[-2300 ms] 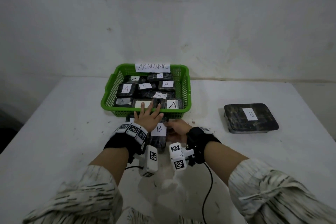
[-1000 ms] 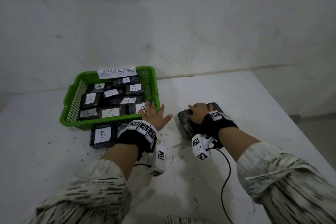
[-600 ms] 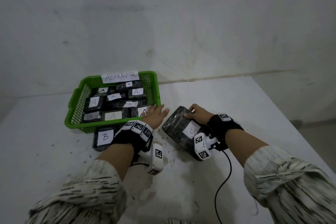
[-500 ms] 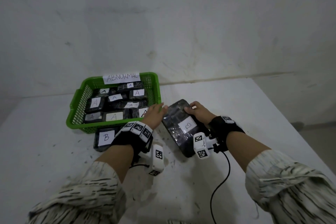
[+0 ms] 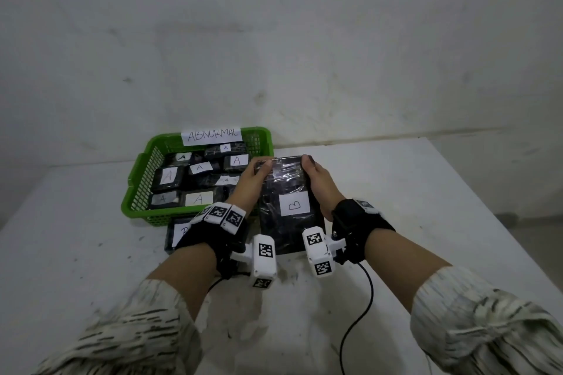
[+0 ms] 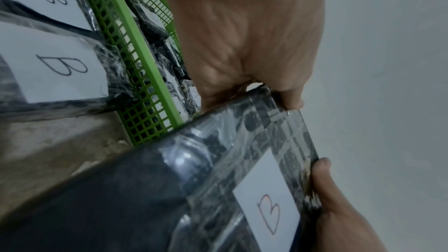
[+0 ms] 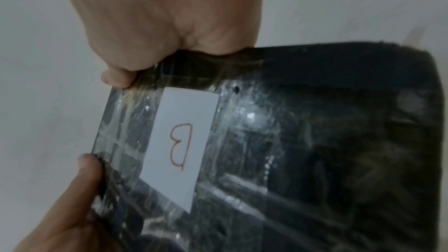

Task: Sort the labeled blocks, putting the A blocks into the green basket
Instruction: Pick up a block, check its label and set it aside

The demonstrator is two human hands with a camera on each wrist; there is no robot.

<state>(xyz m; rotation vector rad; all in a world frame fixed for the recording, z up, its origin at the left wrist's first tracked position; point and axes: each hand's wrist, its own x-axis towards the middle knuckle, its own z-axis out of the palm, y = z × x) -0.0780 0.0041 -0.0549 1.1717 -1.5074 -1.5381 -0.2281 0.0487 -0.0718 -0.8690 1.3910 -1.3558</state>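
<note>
A large black plastic-wrapped block (image 5: pixel 289 189) with a white B label is held tilted up off the table, just right of the green basket (image 5: pixel 131 189). My left hand (image 5: pixel 254 176) grips its far left corner and my right hand (image 5: pixel 315 175) grips its far right corner, thumbs on top. The left wrist view has this block (image 6: pixel 218 170) under my left hand (image 6: pixel 242 45); the right wrist view has the same block (image 7: pixel 303 141) under my right hand (image 7: pixel 169 16). Several A-labelled blocks (image 5: pixel 198 199) fill the basket.
A small B block (image 5: pixel 178 231) lies on the table before the basket, partly behind my left wrist; the left wrist view shows two B blocks (image 6: pixel 60 68) beside the basket wall (image 6: pixel 135 87). An ABNORMAL sign (image 5: pixel 211 134) tops the basket's back rim. The table's right edge (image 5: pixel 487 207) falls away.
My right hand brought the large B block from the table's right side to the middle. My left hand left the basket's front and took hold of the block's other corner.
</note>
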